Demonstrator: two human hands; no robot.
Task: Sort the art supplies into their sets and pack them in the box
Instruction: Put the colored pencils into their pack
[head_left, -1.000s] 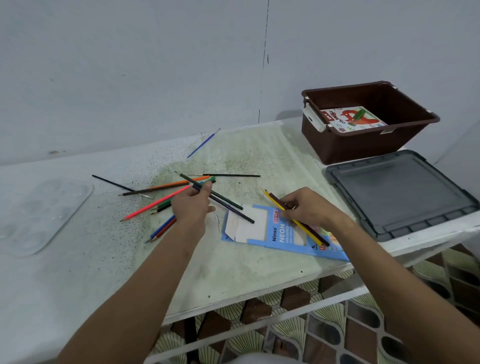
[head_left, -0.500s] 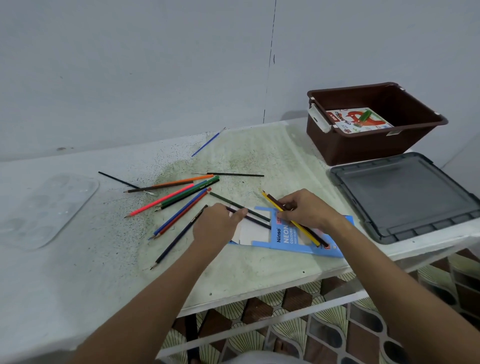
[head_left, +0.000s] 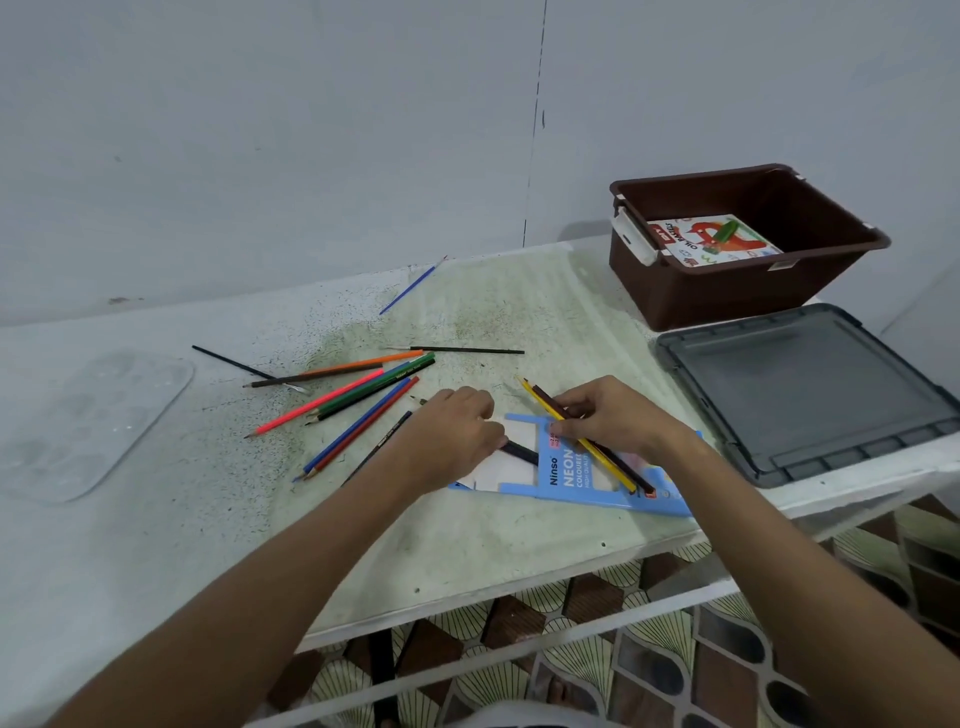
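Note:
A blue coloured-pencil packet (head_left: 570, 473) lies flat near the table's front edge. My right hand (head_left: 613, 415) is shut on a yellow pencil and a dark brown pencil (head_left: 618, 462) that lie across the packet. My left hand (head_left: 457, 431) is closed over dark pencils (head_left: 519, 451) at the packet's left end. Several loose pencils (head_left: 358, 400), pink, orange, green, blue and red, lie fanned out to the left. The brown box (head_left: 737, 291) stands at the back right with an oil pastel set (head_left: 711, 241) inside.
A grey lid (head_left: 800, 395) lies in front of the brown box at the table's right edge. A clear paint palette (head_left: 88, 421) sits at the far left. Thin brushes lie near the wall: a blue one (head_left: 410, 286) and black ones (head_left: 467, 351).
My left hand has moved right from the loose pencil pile to the packet, bringing dark pencils with it. The loose pencils were shifted into a tighter fan. My right hand has stayed on the packet.

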